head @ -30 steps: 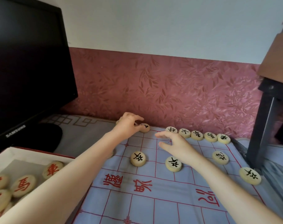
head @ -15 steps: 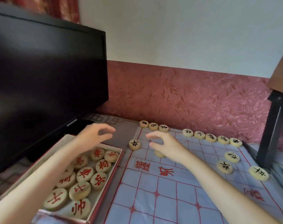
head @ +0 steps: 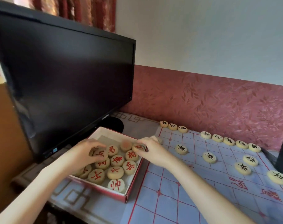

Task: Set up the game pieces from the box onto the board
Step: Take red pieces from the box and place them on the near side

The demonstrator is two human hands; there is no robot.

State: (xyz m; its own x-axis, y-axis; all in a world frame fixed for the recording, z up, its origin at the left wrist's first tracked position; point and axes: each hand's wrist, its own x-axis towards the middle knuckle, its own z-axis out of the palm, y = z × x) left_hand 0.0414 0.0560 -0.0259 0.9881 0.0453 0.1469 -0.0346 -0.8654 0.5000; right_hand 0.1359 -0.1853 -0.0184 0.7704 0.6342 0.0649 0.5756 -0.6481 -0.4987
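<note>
Red leaf-pattern wall [head: 218, 102] behind. Blue cloth board [head: 186, 199] at right, red-walled box [head: 132, 186] touching its left edge. Left hand [head: 87, 151] curled round a red-marked piece [head: 98, 154] in the box; right hand [head: 151, 151] pinches the corner piece [head: 138, 147]. Black-marked pieces [head: 181, 149] stand on the board. Monitor [head: 65, 78] just behind the box, bezel reads SAMSUNG.

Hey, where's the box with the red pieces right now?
In the head view the box sits lower left of centre, just in front of the black monitor and beside the left edge of the board.
</note>
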